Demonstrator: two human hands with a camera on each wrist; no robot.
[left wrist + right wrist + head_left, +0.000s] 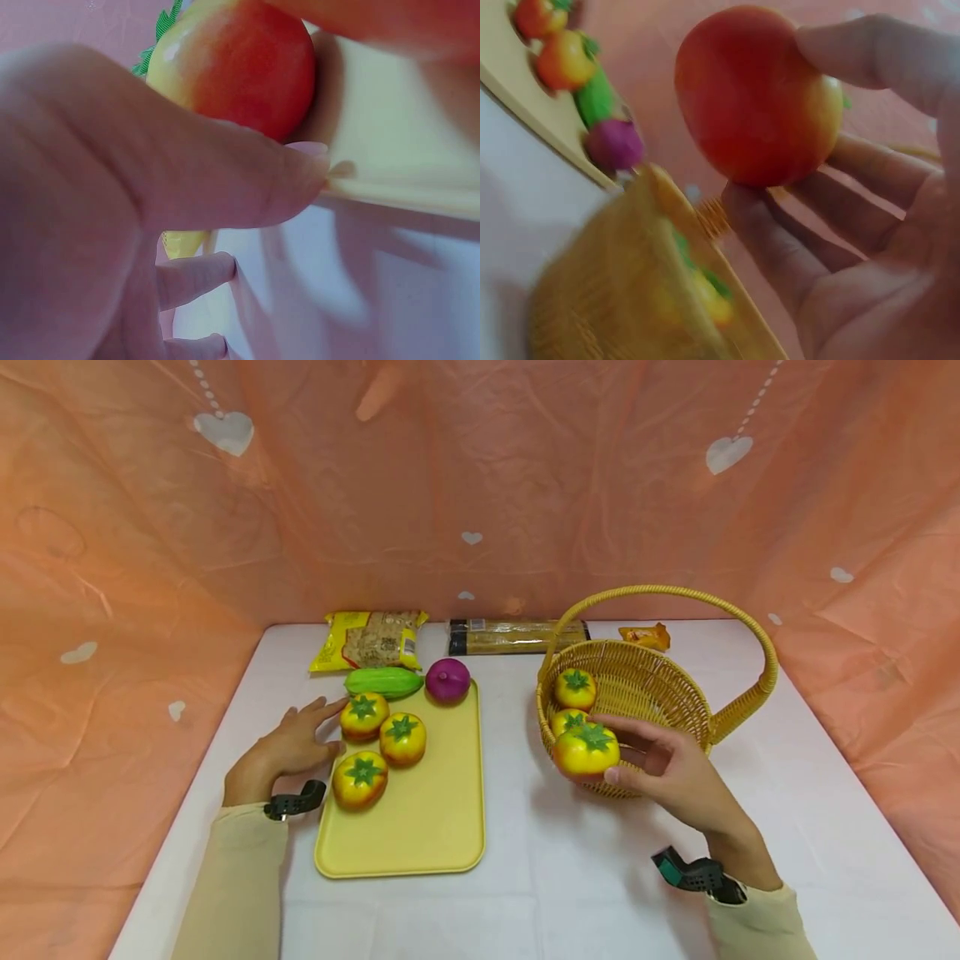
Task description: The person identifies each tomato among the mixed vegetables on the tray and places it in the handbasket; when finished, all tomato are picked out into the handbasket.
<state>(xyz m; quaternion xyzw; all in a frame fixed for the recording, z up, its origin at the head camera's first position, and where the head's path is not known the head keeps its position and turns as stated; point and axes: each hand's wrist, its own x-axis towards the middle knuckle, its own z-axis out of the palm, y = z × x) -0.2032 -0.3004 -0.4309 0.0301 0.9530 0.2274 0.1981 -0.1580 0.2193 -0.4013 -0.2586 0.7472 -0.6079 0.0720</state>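
My right hand (678, 772) pinches a yellow-red tomato (587, 753) with a green star-shaped top, above the near left rim of the wicker basket (637, 681). In the right wrist view, thumb and fingers grip this tomato (754, 97). Two more tomatoes show inside the basket, one (575, 689) in plain sight and one (567, 720) partly hidden behind the held tomato. At the left edge of the yellow tray (435, 827), my left hand (292, 747) rests with fingers spread, its thumb on the rim. Three tomatoes, including this one (402, 739), lie on the tray.
A green cucumber-like vegetable (384, 682) and a purple onion (447, 681) lie at the tray's far end. Behind stand a yellow food bag (371, 642), a long pack of sticks or noodles (517, 637) and a small orange packet (645, 636). The basket's tall handle (667, 591) arches upward.
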